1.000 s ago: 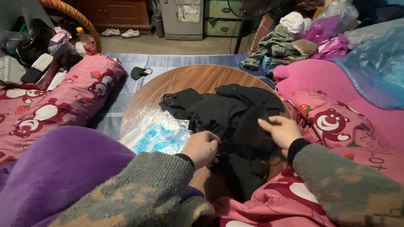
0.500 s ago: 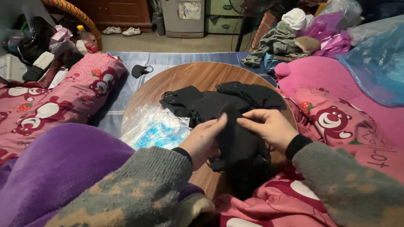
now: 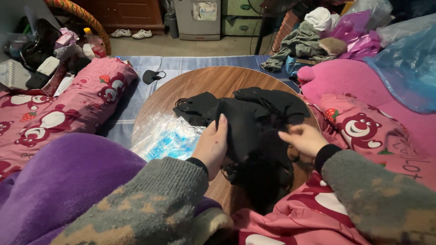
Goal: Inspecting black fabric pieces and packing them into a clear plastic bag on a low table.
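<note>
We see dim, warm indoor light w/ muted colours. The black cloth pile on the table reads as one dark mass, folds barely visible. Glare on the clear plastic bag, esp. its crinkles. Grey sleeves at bottom are soft, out of focus. Slight wide-angle stretch at edges; background corners fall into shadow.

Crinkled clear plastic package, blue inside, lies on round table
</note>
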